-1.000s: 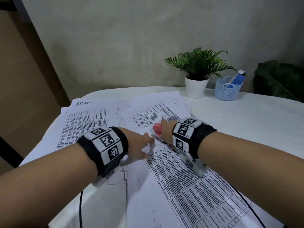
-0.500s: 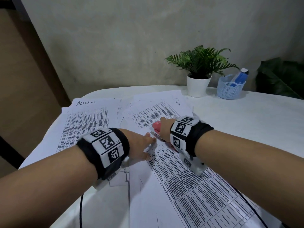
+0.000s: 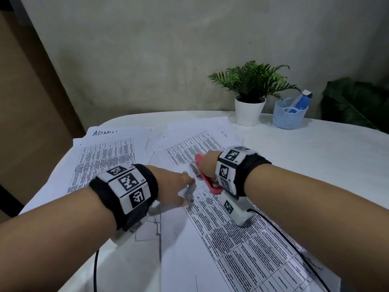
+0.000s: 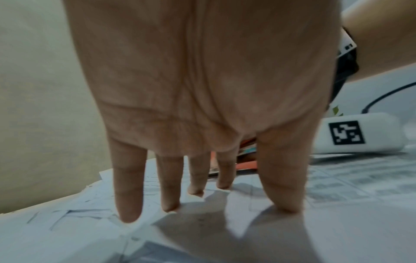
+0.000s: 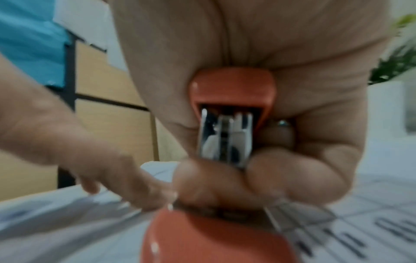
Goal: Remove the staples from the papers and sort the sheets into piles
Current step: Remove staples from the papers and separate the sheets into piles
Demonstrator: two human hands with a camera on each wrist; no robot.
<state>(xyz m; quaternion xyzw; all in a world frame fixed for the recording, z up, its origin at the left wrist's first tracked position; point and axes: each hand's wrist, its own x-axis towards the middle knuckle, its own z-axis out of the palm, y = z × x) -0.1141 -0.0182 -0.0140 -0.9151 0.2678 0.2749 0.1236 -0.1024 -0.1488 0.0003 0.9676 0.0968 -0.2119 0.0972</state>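
Left hand [image 3: 174, 189], fingers straight, presses the printed white stapled sheet [image 3: 242, 239] on the tabletop [image 3: 315, 165]; right hand [image 3: 207, 165] grips the red metal-tipped stapler [image 3: 207, 182], its tip just beyond the left fingertips [image 4: 171, 206].

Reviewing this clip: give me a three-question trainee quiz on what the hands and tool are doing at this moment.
1. True or false: the left hand presses straight fingers down on the printed sheet.
2. The right hand grips which item? A) blue basket B) red stapler C) plant pot
3. Fill in: the plant pot stands directly ____ of the blue basket in the head view.

Key: 1 true; 2 B, the red stapler; 3 left.
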